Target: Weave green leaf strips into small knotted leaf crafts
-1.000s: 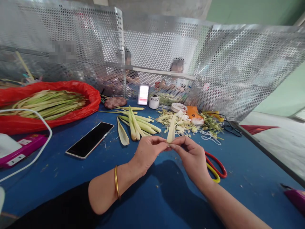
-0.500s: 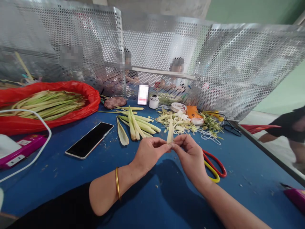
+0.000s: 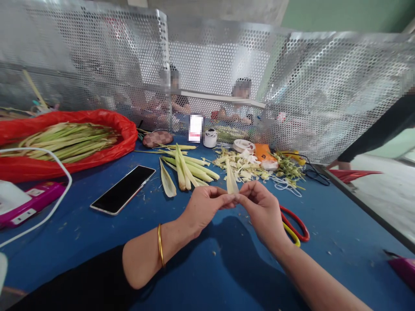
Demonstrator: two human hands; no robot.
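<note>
A pale, pointed leaf piece (image 3: 231,180), like a husk, stands upright between my hands. My left hand (image 3: 207,207) pinches its lower end between thumb and fingers. From the other side my right hand (image 3: 259,207) grips the same end, the fingertips of both hands nearly touching. Beyond my left hand lies a bunch of light green leaf pieces (image 3: 181,168), one of them apart at its left. Scissors with red and yellow handles (image 3: 300,224) lie partly hidden behind my right hand. Past the held leaf spreads a heap of cut pale scraps (image 3: 240,166).
On the blue table (image 3: 194,276) are a phone (image 3: 123,190), a red bag (image 3: 125,125) of long leaves, a purple power strip (image 3: 35,203), a tape roll (image 3: 244,146) and an orange packet (image 3: 263,153). A perforated metal screen (image 3: 214,56) stands behind; people sit beyond it.
The leaf piece has turned a little and leans slightly left, its broader face showing. Both hands keep their pinch. At the right edge, the person standing has moved, with an arm now reaching down.
</note>
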